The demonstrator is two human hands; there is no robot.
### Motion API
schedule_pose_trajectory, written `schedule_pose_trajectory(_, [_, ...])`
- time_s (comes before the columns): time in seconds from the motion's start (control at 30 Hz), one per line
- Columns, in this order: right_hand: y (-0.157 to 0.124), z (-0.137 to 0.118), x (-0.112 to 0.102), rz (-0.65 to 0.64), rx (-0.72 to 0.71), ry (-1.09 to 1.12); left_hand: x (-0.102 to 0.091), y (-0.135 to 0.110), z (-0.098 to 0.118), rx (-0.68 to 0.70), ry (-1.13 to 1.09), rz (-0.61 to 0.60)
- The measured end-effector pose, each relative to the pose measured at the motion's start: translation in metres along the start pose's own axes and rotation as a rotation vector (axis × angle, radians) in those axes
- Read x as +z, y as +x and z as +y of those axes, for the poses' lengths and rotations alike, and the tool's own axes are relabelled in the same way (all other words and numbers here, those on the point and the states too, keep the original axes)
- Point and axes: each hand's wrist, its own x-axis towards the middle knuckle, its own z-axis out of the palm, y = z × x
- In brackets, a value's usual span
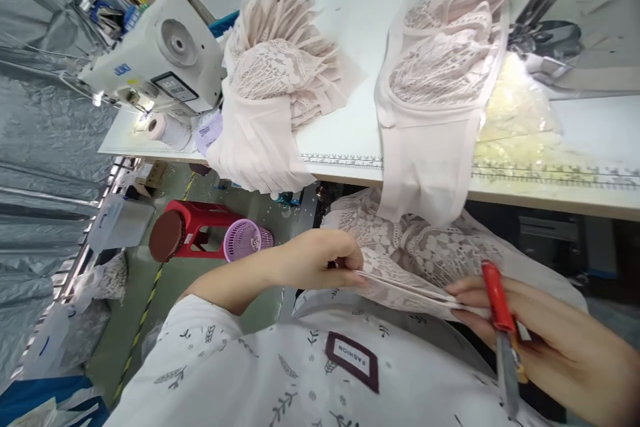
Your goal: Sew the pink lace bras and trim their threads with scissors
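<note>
A pale pink lace garment (pixel 435 253) hangs over my lap, below the table edge. My left hand (pixel 320 259) is closed, pinching one end of its folded edge between thumb and fingers. Farther right, my right hand (pixel 525 327) grips the same edge with its fingertips, and the edge runs nearly straight between both hands. Tucked in the right hand is a red-handled tool (pixel 497 300) with a metal blade pointing towards my body; its exact kind is unclear. Just above, another lace piece (pixel 435 80) lies on the white table (pixel 350 20) and drapes over its front.
A stack of pink lace pieces (pixel 270 80) overhangs the table edge at left. Beyond it stand a sewing machine (pixel 155 60) and a thread cone (pixel 167 130). A clear bag of yellowish material (pixel 520 107) lies right. On the floor are a red stool (pixel 200 230) and purple basket (pixel 245 240).
</note>
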Motion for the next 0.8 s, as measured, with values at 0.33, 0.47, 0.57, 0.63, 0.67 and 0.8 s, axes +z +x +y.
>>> schedule_pose_trajectory(0.33, [0.018,-0.015,-0.013,-0.016,-0.091,0.041,-0.005,0.007,0.001,0.107,0.135,-0.026])
schedule_pose_trajectory(0.47, [0.015,-0.007,-0.01,-0.064,-0.055,0.04,-0.002,0.013,0.007,0.131,0.196,0.012])
schedule_pose_trajectory(0.57, [0.017,-0.004,-0.006,-0.078,-0.052,0.066,-0.003,0.016,0.01,0.134,0.229,0.021])
schedule_pose_trajectory(0.63, [0.019,-0.005,-0.004,-0.085,-0.064,0.102,-0.005,0.016,0.011,0.136,0.243,0.023])
schedule_pose_trajectory(0.67, [0.02,-0.006,-0.004,-0.084,-0.078,0.121,-0.006,0.016,0.011,0.137,0.244,0.019])
schedule_pose_trajectory(0.8, [0.024,-0.012,-0.004,-0.03,-0.166,0.128,-0.01,0.013,0.008,0.157,0.22,-0.012])
